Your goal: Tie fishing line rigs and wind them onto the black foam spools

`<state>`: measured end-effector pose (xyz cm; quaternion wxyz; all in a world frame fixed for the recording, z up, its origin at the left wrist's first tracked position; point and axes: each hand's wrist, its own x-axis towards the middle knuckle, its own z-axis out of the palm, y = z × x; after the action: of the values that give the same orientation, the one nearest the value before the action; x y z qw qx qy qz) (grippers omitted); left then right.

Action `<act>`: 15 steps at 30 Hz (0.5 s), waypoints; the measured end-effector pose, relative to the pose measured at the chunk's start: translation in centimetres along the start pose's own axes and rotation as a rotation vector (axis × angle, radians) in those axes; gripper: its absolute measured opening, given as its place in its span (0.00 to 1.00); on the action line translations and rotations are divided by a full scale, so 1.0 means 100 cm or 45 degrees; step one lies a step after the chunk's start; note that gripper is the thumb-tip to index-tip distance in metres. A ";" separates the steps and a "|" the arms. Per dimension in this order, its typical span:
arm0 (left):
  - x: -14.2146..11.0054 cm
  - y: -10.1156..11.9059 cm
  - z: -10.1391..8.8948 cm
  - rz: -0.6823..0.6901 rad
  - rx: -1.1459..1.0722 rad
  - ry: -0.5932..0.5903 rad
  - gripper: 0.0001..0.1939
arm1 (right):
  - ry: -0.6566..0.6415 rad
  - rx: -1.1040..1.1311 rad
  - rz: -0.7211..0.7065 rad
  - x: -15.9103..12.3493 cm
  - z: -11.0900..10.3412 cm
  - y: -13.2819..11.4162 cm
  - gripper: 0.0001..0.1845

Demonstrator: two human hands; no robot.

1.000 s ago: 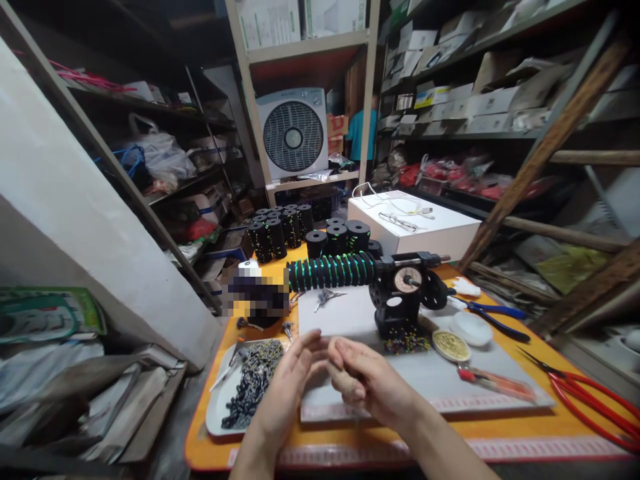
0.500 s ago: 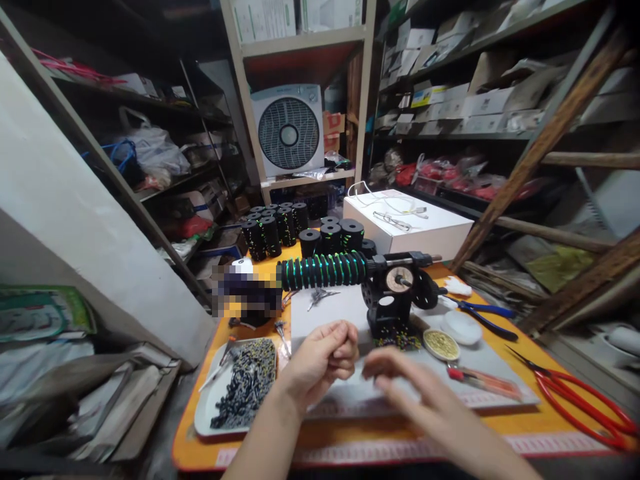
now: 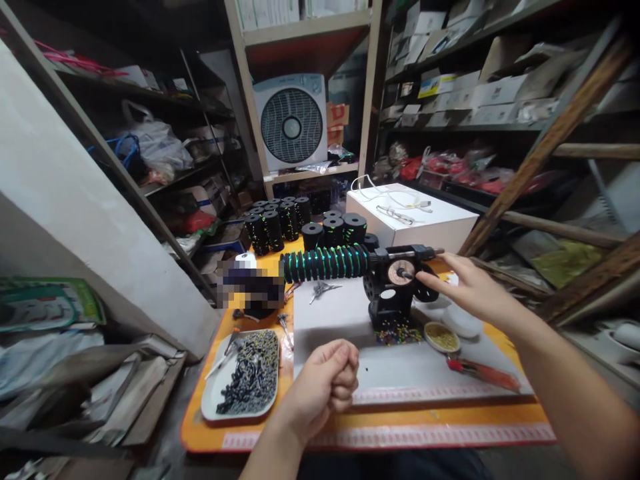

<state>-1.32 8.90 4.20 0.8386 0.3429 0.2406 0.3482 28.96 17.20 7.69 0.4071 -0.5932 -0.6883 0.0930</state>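
1. Shelving [image 3: 310,37]: tall racks loaded with boxes and bags enclose the workplace at the back and on both sides.
2. Table [image 3: 425,418]: orange top, bearing all the items from 3 to 11 except the fan.
3. White board [image 3: 410,383]: flat on the table, in front of the person.
4. White box [image 3: 435,233]: behind the device, at its right, with a pale cable on top.
5. Box fan [image 3: 290,123]: upright on the rear rack.
6. Black device [image 3: 391,308]: stands on the board; the right hand overlaps its wheel.
7. Tray [image 3: 207,403]: at left, heaped with small dark pieces.
8. Ribbed black roll [image 3: 325,263]: horizontal, green-glinting, extending left from the device and in front of the upright black cylinders [image 3: 273,230].
9. Hands: the left hand [image 3: 325,380] is clenched above the board's near left part, its interior hidden; the right hand [image 3: 457,283] has fingers extended and parted beside the wheel, though whether they touch it cannot be told.
10. Round dish [image 3: 442,338]: golden bits inside, right of the device's foot.
11. Coloured beads [image 3: 397,332]: scattered at that foot.
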 end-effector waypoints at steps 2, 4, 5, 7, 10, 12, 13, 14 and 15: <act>-0.003 -0.004 0.001 0.010 0.026 -0.011 0.15 | -0.042 -0.011 -0.004 -0.002 0.002 -0.001 0.28; -0.006 -0.010 0.002 0.007 0.044 -0.023 0.16 | -0.053 -0.033 0.000 -0.005 0.003 0.000 0.28; -0.007 -0.013 0.002 0.005 0.046 -0.022 0.17 | -0.045 -0.043 0.004 -0.006 0.003 0.000 0.29; -0.007 -0.020 0.000 0.007 0.046 -0.008 0.18 | -0.018 -0.069 0.016 -0.007 0.005 0.003 0.31; -0.004 -0.031 -0.005 0.017 0.049 0.016 0.19 | 0.021 -0.094 0.012 -0.007 0.009 0.008 0.31; 0.000 -0.039 -0.010 0.022 0.052 0.024 0.19 | 0.042 -0.110 -0.023 -0.007 0.012 0.011 0.29; 0.002 -0.043 -0.012 0.027 0.051 0.029 0.19 | 0.055 -0.119 -0.045 -0.007 0.013 0.012 0.28; 0.004 -0.047 -0.014 0.033 0.051 0.034 0.20 | 0.066 -0.129 -0.069 -0.007 0.014 0.014 0.27; 0.006 -0.050 -0.017 0.041 0.051 0.040 0.20 | 0.073 -0.138 -0.094 -0.006 0.015 0.014 0.26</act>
<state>0.07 7.40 -0.69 0.8220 0.3580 0.2550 0.3621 28.99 17.55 5.55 0.3972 -0.5910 -0.7018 0.0233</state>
